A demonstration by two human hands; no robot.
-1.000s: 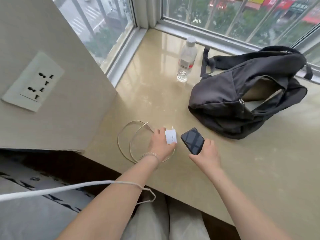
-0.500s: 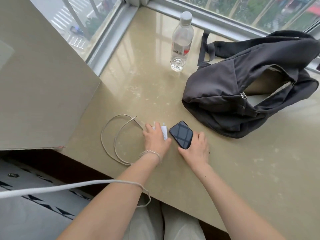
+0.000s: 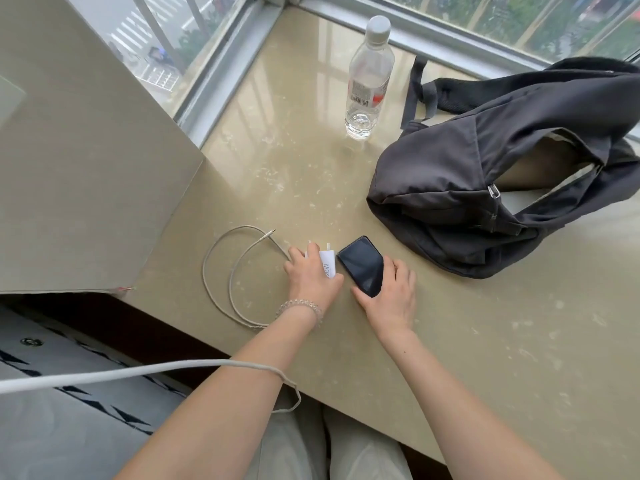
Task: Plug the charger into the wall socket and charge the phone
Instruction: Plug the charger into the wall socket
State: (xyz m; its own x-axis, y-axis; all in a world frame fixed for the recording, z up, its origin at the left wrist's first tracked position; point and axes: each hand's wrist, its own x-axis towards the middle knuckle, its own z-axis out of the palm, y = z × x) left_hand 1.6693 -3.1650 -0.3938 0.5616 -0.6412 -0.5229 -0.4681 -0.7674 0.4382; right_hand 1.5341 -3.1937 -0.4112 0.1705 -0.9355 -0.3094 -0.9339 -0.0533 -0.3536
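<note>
My left hand (image 3: 310, 277) grips the white charger (image 3: 328, 265) down on the stone sill (image 3: 485, 341), prongs pointing away from me. The charger's white cable (image 3: 221, 271) lies in a loose loop to the left, its free plug end resting near the wall panel. My right hand (image 3: 389, 301) holds the near end of the black phone (image 3: 362, 263), which lies flat, screen up and dark, just right of the charger. Only a pale corner of the wall socket (image 3: 10, 98) shows at the far left edge.
A beige wall panel (image 3: 86, 168) rises left of the sill. A clear water bottle (image 3: 369, 81) stands at the back by the window. An open black backpack (image 3: 485, 174) sprawls at the right. Another white cord (image 3: 138, 372) crosses my left forearm.
Both hands came down onto the sill with the charger and the phone, which now lies flat. The view tilted down, so the socket slid almost out of frame at the left.
</note>
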